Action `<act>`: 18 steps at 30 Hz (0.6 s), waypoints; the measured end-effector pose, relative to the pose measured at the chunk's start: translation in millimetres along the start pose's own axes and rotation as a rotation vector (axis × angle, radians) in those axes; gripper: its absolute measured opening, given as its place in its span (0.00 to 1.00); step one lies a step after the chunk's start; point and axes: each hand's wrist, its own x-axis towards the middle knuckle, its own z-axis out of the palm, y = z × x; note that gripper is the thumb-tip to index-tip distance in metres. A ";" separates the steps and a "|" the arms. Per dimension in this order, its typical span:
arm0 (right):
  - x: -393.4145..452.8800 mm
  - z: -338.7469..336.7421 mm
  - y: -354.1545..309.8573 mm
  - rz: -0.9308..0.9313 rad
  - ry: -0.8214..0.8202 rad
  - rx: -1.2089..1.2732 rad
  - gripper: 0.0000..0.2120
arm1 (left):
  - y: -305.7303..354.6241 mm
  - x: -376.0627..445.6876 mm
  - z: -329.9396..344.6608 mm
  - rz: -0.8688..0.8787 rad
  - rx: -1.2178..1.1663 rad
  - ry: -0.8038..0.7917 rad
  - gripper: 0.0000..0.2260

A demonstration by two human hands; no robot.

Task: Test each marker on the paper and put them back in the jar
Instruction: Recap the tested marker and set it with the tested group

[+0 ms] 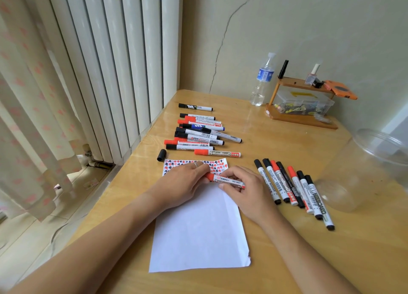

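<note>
Pinching red marker [225, 180] over paper [198, 232]: left hand [183, 183] on cap, right hand [245, 190] on barrel.

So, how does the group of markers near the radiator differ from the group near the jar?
The far pile of markers lies crosswise, caps pointing left, some overlapping; the near row of markers lies side by side, caps pointing away, running toward the person. The far pile looks larger and includes a blue marker; the near row shows only red and black caps. Both rest on the wooden table, outside the jar.
</note>
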 end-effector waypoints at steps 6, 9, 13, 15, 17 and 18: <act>-1.1 0.6 2.8 -0.002 -0.027 0.008 0.05 | -0.9 0.9 -0.8 -0.001 -0.029 0.003 0.07; -1.5 0.4 2.4 -0.008 -0.038 0.003 0.05 | -1.5 1.2 0.0 0.008 -0.027 0.013 0.06; -2.1 0.3 1.0 -0.017 -0.044 -0.031 0.11 | -1.5 1.4 -0.3 0.020 -0.019 0.020 0.06; -2.3 0.0 0.3 -0.019 -0.057 -0.049 0.13 | -1.3 1.3 -0.7 0.029 -0.015 0.021 0.06; -2.8 -0.2 -0.4 -0.024 -0.071 -0.065 0.16 | -0.9 1.4 -1.3 0.036 -0.012 0.014 0.06; -2.8 -0.3 -0.6 -0.024 -0.076 -0.073 0.16 | -0.6 1.2 -1.5 0.038 -0.013 0.010 0.06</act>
